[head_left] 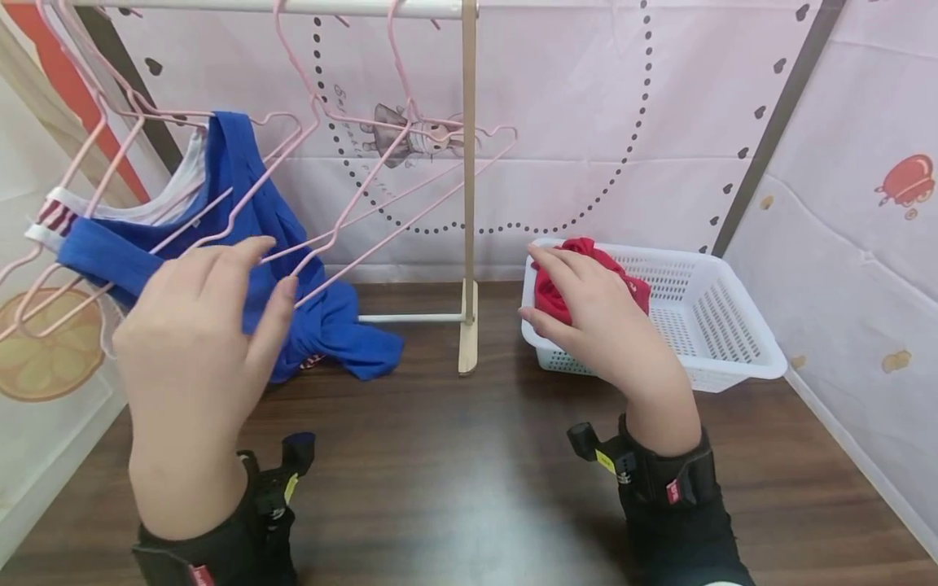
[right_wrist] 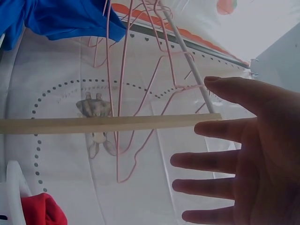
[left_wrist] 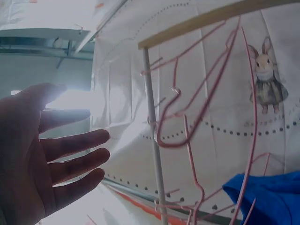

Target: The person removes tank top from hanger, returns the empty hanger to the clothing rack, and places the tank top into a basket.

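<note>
In the head view my left hand [head_left: 198,334] is raised in front of the hangers, fingers extended and holding nothing. Behind it a blue garment [head_left: 252,212] with white and maroon trim hangs on a pink hanger [head_left: 110,171], its lower end bunched near the table. My right hand [head_left: 601,309] hovers over the near left side of a white plastic basket [head_left: 740,317], its fingers spread with nothing in them. A red cloth item [head_left: 586,244] lies in the basket, partly hidden behind that hand. The right wrist view shows the palm and straight fingers [right_wrist: 206,161].
A clothes rack stands at the back left, with a white top rail [head_left: 256,6] and a wooden upright [head_left: 470,179]. Several pink hangers, one bare hanger [head_left: 410,122] among them, dangle from it. Printed cloth [head_left: 586,106] forms the walls around the brown table [head_left: 454,488].
</note>
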A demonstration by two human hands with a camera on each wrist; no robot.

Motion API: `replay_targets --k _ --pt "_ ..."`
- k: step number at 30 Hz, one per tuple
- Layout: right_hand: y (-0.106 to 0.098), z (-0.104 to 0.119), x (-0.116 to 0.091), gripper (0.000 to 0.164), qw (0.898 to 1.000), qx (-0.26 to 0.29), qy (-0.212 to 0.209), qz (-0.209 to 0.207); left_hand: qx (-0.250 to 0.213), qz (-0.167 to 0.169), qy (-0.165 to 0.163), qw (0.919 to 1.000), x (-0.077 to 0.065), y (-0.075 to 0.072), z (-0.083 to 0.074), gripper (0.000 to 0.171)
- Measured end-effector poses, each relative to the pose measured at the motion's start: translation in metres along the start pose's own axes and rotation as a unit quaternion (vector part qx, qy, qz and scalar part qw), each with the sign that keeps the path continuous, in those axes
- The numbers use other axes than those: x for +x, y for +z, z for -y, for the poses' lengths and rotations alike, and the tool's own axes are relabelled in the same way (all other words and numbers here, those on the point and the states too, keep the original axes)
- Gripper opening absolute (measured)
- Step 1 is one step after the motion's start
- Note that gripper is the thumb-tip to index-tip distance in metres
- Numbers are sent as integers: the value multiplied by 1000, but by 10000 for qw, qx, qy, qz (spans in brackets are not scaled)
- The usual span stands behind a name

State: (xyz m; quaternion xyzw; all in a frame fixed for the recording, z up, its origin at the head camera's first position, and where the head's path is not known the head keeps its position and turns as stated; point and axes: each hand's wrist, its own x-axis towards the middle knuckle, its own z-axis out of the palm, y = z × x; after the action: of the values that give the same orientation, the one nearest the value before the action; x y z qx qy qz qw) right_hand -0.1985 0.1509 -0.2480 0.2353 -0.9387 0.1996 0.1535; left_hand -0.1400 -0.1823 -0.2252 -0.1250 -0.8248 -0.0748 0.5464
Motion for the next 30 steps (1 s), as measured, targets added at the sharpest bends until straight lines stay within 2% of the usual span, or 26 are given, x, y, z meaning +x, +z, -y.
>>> replay_targets --k 5,10,15,19,21,25,27,30 --pt "2 3 -1 84 9999 -147 -22 33 137 -122 -348 9992 -1 2 18 50" --pt "3 10 -2 85 9994 -225 -244 9 287 -279 -1153 9925 -1 0 35 55" --pt "6 15 -1 84 9991 -192 -332 176 375 -419 -2237 9730 -3 -5 47 56" --pt "7 17 -1 82 9989 -121 -333 293 379 -291 -2960 9540 -4 -9 53 54" --pt "8 17 -1 81 9987 -96 -357 346 390 -93 -3336 9419 -3 -11 55 53" --pt "11 17 -2 77 9978 -56 -531 402 443 235 -3718 9270 -2 -10 61 52" --pt "12 18 -2 75 9971 -28 -634 419 437 275 -3703 9275 -3 -9 66 51" --pt "13 19 -1 74 9963 3 -715 477 434 358 -3856 9209 -3 -6 73 51"
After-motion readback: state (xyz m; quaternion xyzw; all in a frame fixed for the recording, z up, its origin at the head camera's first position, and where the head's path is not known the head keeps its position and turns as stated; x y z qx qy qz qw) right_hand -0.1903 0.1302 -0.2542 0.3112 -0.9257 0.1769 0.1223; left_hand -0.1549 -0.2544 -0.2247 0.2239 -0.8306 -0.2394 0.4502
